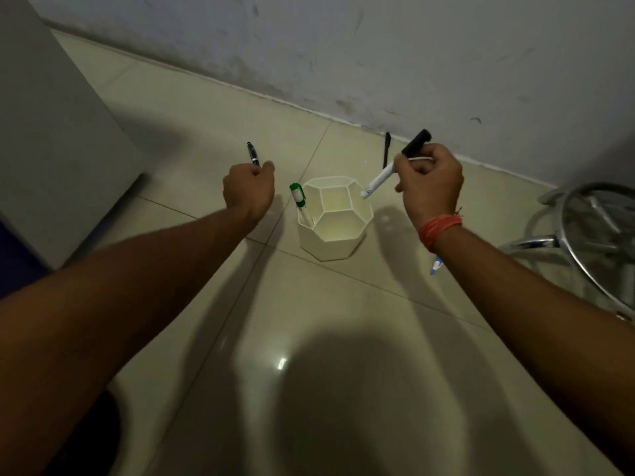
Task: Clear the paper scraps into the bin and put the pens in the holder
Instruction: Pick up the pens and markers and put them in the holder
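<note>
Right hand (429, 182) clenched round a black-capped white marker (395, 166), tip angled down just over the holder (335, 218) rim. Left hand (249, 190) fisted on a dark pen (253, 154), left of holder. Green marker (299, 202) stands in holder's side slot. Black pen (387, 149) on floor beyond right hand; blue pen (435, 265) under right wrist.

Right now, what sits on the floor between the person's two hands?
In the head view, the white pen holder stands between the left hand and right hand, a green-capped marker in its left compartment.
</note>
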Available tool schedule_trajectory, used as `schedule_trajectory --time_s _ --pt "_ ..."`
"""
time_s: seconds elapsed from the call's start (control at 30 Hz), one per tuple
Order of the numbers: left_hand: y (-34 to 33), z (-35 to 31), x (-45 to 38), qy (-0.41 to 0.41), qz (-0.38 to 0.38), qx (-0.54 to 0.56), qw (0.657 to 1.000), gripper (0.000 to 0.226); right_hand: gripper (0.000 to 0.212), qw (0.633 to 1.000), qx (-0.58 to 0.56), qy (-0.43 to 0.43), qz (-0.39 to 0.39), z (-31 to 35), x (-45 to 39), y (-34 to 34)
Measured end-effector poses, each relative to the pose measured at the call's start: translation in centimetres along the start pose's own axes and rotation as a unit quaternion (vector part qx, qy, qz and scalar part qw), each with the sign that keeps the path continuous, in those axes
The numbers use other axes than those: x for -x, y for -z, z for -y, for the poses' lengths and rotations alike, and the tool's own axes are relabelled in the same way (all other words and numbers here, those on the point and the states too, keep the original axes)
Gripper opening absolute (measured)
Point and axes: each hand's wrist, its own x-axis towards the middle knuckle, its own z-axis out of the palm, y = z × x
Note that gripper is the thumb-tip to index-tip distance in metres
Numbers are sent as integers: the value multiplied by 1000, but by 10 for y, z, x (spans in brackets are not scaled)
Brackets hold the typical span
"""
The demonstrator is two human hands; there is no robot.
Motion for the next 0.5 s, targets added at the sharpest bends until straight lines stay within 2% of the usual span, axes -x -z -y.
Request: schedule_trajectory --time_s 0.07,0.13,0.3,0.5 --pt "-4 7 -17 36 -1 -67 997 33 10 999 28 -21 24 -16 1 -10" --pt "-8 15 -27 54 -1 -128 990 35 10 996 67 -34 56 -31 4 -18" --pt "-17 32 -47 110 32 -155 981 53 23 987 111 -41 112 -46 2 -26" --pt "-25 32 -73 69 44 -207 975 57 25 981 92 -77 152 -65 7 -24"
